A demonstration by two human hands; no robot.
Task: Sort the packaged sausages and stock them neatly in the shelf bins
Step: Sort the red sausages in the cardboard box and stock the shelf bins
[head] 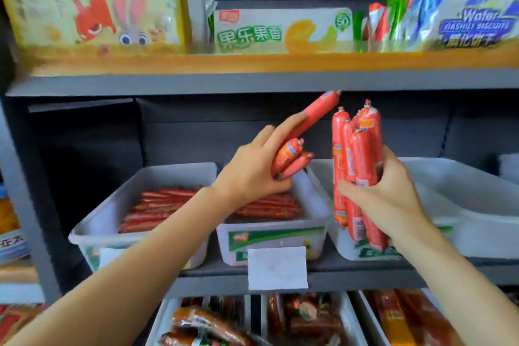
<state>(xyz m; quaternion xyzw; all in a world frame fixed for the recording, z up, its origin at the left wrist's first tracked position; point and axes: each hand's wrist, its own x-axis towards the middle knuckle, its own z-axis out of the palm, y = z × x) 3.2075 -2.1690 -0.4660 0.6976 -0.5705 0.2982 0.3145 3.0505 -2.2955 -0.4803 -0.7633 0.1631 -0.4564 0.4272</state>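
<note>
Above the middle bins, my left hand (252, 174) grips 3 sausages (292, 154), 1 sticking out askew; right hand (384, 194) clamps an upright bundle (356, 166). I'd square the loose ends first, then lay them flat in the right bin (477, 222).

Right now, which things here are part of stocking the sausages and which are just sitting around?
Part of the job:
- loose sausages in the left hand
- sausage bundle in the right hand
- left bin
- middle bin
- right bin

Just sitting there:
- yellow cartoon box
- wafer biscuit pack
- blank price tag
</note>
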